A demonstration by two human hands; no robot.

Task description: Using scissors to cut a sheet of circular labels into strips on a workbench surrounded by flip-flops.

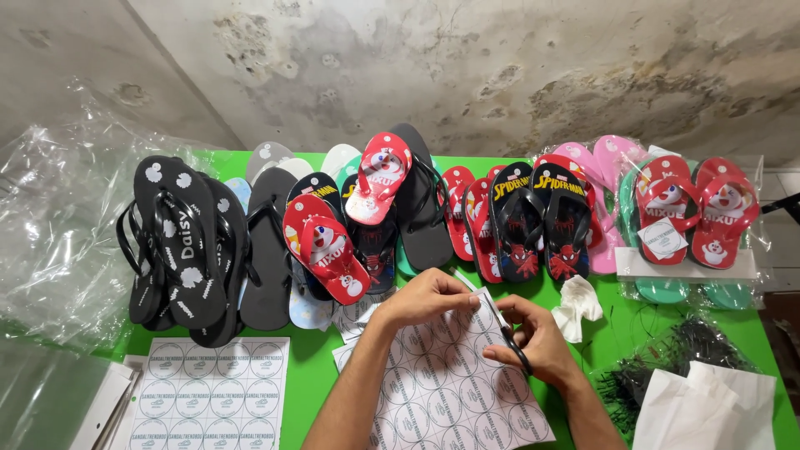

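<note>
Left hand: the left hand (pixel 429 298) lies knuckles-up with its fingers curled down onto the far edge of the white sheet of round printed labels (pixel 454 387) — pinching or pressing, I cannot tell which.
Right hand: the right hand (pixel 533 342) is closed through the loops of the black-handled scissors (pixel 507 333), gripping them; the blades point away from the person, up and to the left, toward the left fingertips.
Sheet position: it lies flat on the green tabletop (pixel 317 375) directly under both hands, tilted, its long axis running from near-right to far-left.
Key relation: the scissors meet the sheet at its far right edge, just beside the left hand — the two hands are nearly touching there, the left slightly farther out.
Edges and room: a second white sheet of round labels (pixel 212 392) lies well apart to the left. Just beyond the hands stands a row of flip-flops, with the red snowman-print sandal (pixel 327 247) nearest. A crumpled white tissue (pixel 577 307) sits near the right hand, and a white paper bag (pixel 708 408) farther right.
</note>
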